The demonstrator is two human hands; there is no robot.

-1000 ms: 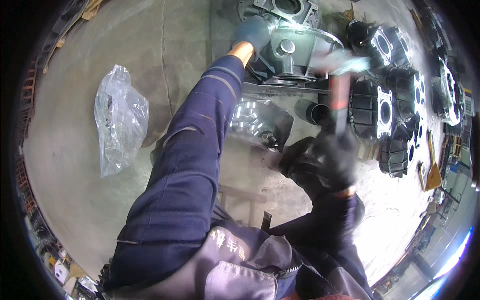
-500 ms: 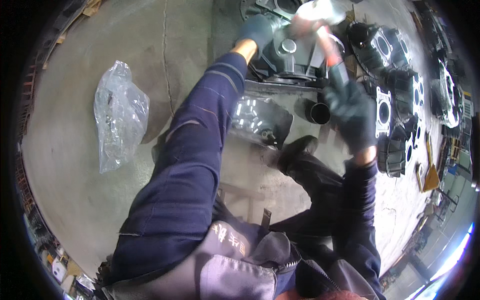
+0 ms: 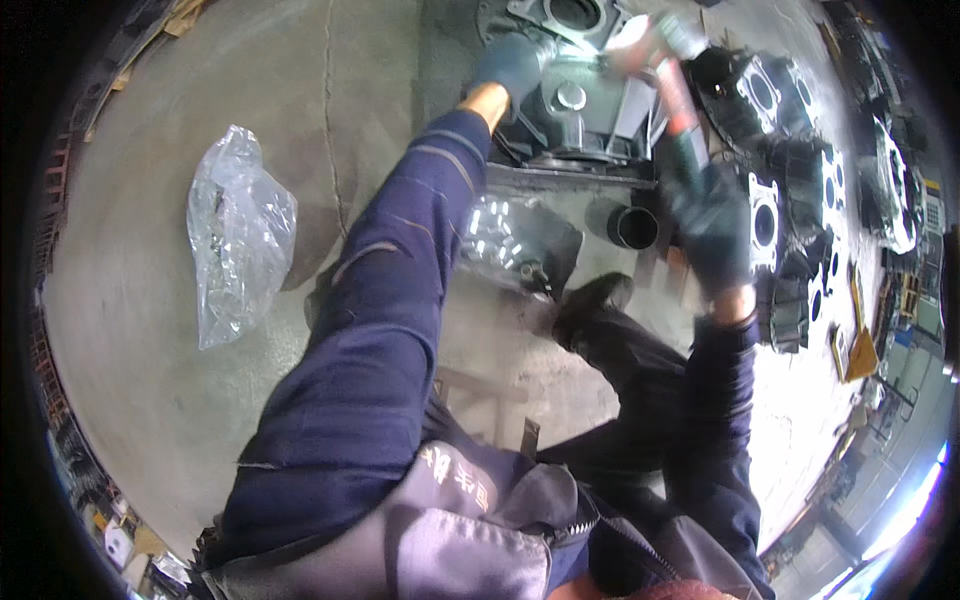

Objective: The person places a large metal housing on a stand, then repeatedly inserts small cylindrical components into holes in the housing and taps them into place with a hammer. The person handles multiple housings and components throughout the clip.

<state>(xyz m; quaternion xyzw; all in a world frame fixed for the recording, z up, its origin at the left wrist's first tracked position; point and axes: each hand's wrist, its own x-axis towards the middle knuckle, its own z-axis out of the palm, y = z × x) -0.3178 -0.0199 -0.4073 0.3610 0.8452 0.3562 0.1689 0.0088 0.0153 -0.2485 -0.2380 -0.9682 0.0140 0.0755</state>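
My right hand (image 3: pixel 712 225), in a dark glove, is closed round the handle of a hammer (image 3: pixel 680 110). The hammer has a red upper shaft, and its head is smeared by motion above the right side of a dark metal housing (image 3: pixel 595 125). My left hand (image 3: pixel 512 68), also gloved, is at the housing's upper left. Its fingers are closed at a bright spot, and what they hold is too small to make out. A round silver cap stands out from the middle of the housing, with a pale flange ring (image 3: pixel 575 14) beyond it.
A clear bag of small metal parts (image 3: pixel 495 235) and a dark open cylinder (image 3: pixel 633 227) lie nearer me. Another clear plastic bag (image 3: pixel 240 240) is on the floor at left. Several similar housings (image 3: pixel 762 222) stand in rows at right. My shoe (image 3: pixel 600 295) is close to the cylinder.
The hammer's head has shifted to the right, away from my left hand, and my right hand has moved slightly right with it. My left hand stays at nearly the same place.
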